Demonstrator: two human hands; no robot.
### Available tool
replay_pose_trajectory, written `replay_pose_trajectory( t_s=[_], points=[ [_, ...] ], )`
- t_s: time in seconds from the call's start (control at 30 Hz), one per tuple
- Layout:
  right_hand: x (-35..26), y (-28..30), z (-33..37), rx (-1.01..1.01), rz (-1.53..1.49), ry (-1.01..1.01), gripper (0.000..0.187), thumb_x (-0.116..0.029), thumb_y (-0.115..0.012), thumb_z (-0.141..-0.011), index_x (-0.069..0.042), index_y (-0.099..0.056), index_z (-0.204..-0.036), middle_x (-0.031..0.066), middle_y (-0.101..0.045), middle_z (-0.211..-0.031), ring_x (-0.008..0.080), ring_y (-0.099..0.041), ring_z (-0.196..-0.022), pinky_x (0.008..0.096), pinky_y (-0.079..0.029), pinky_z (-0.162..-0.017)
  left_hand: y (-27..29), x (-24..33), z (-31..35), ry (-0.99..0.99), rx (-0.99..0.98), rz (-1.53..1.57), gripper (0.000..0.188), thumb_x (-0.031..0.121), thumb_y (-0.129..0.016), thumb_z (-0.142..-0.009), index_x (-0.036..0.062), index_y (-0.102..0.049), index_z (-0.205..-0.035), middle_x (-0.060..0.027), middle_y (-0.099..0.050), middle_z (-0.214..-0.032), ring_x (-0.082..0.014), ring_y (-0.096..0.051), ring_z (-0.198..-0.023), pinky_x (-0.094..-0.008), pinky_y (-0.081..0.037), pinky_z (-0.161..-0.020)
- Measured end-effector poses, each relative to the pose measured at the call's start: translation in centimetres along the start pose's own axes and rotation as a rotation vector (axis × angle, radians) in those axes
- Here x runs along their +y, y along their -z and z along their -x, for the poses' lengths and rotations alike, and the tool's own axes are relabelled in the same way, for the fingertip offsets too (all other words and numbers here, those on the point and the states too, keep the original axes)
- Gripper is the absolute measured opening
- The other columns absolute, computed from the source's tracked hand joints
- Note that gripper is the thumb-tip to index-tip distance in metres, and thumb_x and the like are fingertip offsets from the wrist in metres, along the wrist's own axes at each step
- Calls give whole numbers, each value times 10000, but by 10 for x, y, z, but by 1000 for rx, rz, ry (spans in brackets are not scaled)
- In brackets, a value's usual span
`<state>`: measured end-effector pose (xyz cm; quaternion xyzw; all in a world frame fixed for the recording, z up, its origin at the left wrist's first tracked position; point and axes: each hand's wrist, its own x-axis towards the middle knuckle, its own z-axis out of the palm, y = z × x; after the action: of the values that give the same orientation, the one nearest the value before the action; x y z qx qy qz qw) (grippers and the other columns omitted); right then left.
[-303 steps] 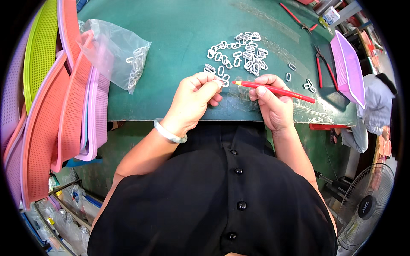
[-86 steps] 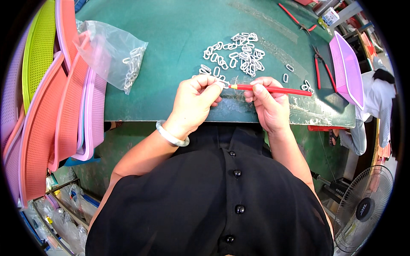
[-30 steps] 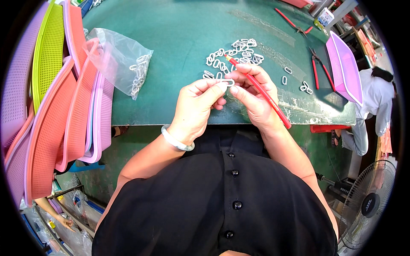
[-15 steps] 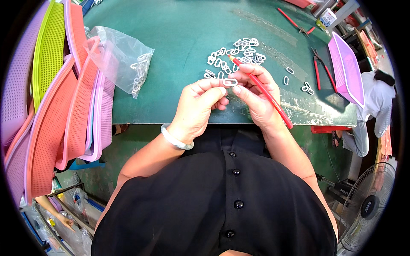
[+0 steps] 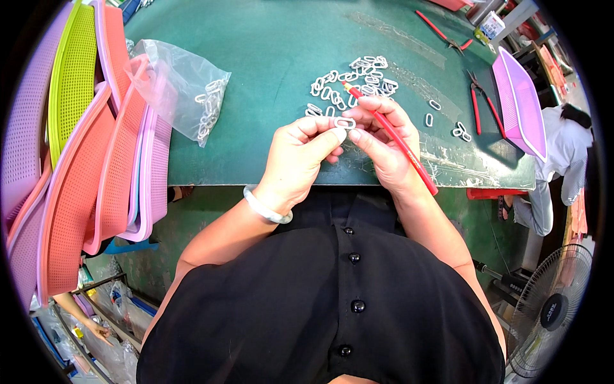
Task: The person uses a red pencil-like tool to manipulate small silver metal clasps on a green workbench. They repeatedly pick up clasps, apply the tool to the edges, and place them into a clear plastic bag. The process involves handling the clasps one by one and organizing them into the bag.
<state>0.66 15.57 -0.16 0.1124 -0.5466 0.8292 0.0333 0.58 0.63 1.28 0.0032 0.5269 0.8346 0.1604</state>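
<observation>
Between the fingertips of both hands is a small oval metal link [image 5: 345, 123], held flat above the table's near edge. My left hand [image 5: 300, 151], with a pale bangle [image 5: 265, 208] on its wrist, pinches the link's left end with thumb and forefinger. My right hand [image 5: 387, 144] grips the other end with its thumb and forefinger. A red pencil [image 5: 404, 144] is tucked in that same hand, slanting from the far left down past the palm. Just beyond the fingers lies a loose heap of similar oval links [image 5: 371, 78] on the green table [image 5: 268, 70].
At the left stand stacked perforated plastic baskets [image 5: 73, 192] beside a clear bag [image 5: 185, 89] holding more links. Right of my hands lie several stray links [image 5: 429, 120], red-handled pliers [image 5: 486, 105] and a purple basket [image 5: 517, 105]. A fan [image 5: 551, 312] and another person [image 5: 563, 153] are farther right.
My left thumb has shifted slightly up and right onto the link's near edge. The right hand, the pencil and the link stay almost where they were.
</observation>
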Motion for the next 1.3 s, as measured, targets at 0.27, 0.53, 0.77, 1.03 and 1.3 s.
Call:
replay_pose_trajectory(
  t_s=[0.27, 0.53, 0.77, 1.03, 1.3],
  points=[
    [1, -1, 2, 18, 73, -2, 363, 57, -605, -732, -18, -510, -1074, 85, -582, -970, 129, -557, -886, 251, -447, -773, 0, -2, -2, -8, 21, -6, 126, 110, -613, -799, 10, -608, -876, -21, -593, -766, -66, -521, -627, -197, -426, -560],
    [5, 0, 5, 39, 130, 20, 353, 62, -604, -734, -27, -521, -1065, 71, -583, -961, 120, -556, -870, 241, -448, -761, 1, -3, -3, -14, 19, -22, 115, 110, -610, -801, 10, -607, -856, -16, -590, -758, -61, -515, -616, -194, -421, -546],
    [3, -1, 3, 30, 131, 61, 323, 67, -577, -755, -18, -528, -1064, 69, -594, -931, 113, -560, -851, 227, -450, -743, 1, -2, -3, -34, 18, -25, 117, 106, -609, -798, 8, -610, -862, -11, -587, -745, -59, -510, -609, -193, -416, -545],
    [-12, 20, -3, 50, -128, 8, 245, -122, -546, -844, 27, -565, -1037, 93, -601, -887, 133, -547, -759, 254, -440, -688, 0, 1, -1, -20, 25, -70, 94, 95, -598, -807, 15, -615, -853, 0, -579, -732, -60, -504, -601, -199, -412, -554],
    [-14, 21, 0, 14, -111, -49, 158, -90, -600, -800, 31, -601, -901, 82, -590, -843, 151, -556, -776, 270, -447, -730, -1, 3, 0, -6, 17, -74, 85, 91, -600, -807, 20, -618, -851, 4, -580, -731, -60, -504, -596, -193, -407, -547]
  ],
)
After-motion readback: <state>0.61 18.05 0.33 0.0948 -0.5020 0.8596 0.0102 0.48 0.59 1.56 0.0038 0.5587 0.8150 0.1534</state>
